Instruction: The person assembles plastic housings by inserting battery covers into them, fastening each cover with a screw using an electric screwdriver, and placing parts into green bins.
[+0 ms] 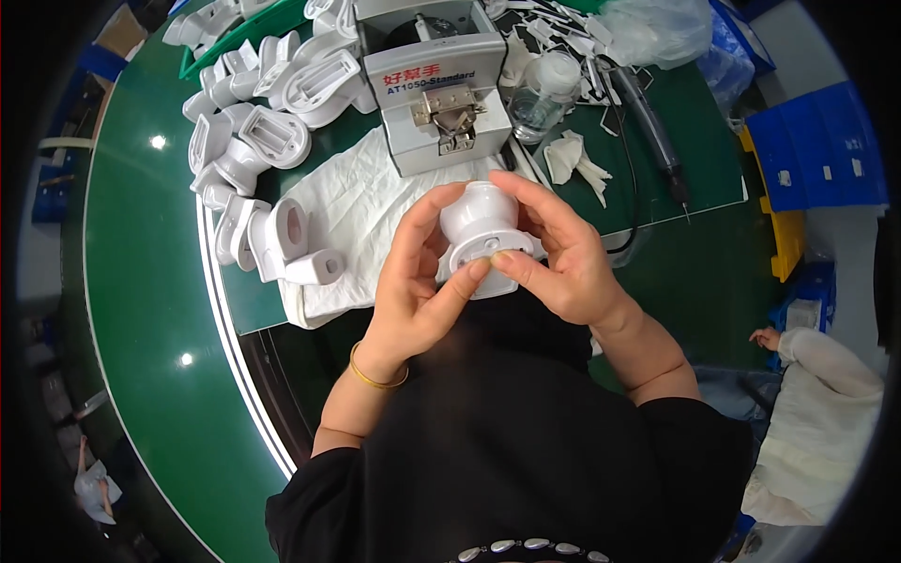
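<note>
A glossy white plastic housing [480, 210], with a rounded body and a flat flange on the side nearest me, is held up in front of my chest. My left hand [416, 274] wraps its left side, fingers curled round the back and thumb on the flange. On the other side my right hand [569, 260] grips it the same way, and the two thumb tips nearly meet on the flange. Just beyond my fingertips stands a grey metal tape dispenser [413, 141]. A white cloth [352, 211] lies below and to the left of the housing.
Several similar white housings [272, 136] crowd the left, some in a green crate [267, 23]. A clear bottle [544, 98], a dark electric screwdriver [652, 127] with a cord, and scraps [577, 164] lie to the right. Another person's sleeve [826, 361] shows at far right.
</note>
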`<state>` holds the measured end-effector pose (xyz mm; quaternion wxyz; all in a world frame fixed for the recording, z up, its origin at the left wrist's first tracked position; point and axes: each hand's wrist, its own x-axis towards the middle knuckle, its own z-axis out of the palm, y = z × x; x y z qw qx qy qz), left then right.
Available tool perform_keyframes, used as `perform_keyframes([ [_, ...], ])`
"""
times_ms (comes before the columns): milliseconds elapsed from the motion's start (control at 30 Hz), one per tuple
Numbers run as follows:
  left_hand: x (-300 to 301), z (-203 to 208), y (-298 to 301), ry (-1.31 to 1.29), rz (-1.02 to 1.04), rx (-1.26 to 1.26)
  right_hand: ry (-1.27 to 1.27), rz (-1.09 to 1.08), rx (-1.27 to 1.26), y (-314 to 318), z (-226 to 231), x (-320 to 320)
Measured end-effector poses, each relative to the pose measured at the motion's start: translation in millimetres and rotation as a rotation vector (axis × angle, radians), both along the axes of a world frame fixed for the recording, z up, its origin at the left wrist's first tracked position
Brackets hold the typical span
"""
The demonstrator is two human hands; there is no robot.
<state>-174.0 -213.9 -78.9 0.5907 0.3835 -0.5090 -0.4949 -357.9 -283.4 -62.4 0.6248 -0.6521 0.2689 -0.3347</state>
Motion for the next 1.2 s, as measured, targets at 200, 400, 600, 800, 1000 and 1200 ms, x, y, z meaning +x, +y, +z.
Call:
perform_keyframes([
  [200,-5.5,5.6,3.9,0.036,0.047,0.090,-0.002,0.039,0.016,-1.5,-2.5,-1.7],
  [400,-0.5,-12.8,5.0,-0.562,-0.104,-0.109,-0.010,0.074,0.282,-10.1,-12.8,-13.5],
  [600,8.4,-22.2,16.8,-0.476,0.090,-0.005,0.524,-0.911,-0.590,-134.2,-27.6,-79.2],
  [800,3.2,-46.3,11.7,-0.555,0.164,-0.008,1.486,-0.900,-0.308,-208.7,-54.3,-115.0],
  [1000,5.9,-54.0,14.7,-0.639,0.223,-0.188,1.021,-0.993,-0.583,-203.5,-51.9,-131.3],
  [1200,7.1,-53.7,17.8,-0.783,0.216,-0.242,0.187,-0.813,-0.472,-123.9,46.8,-67.2],
])
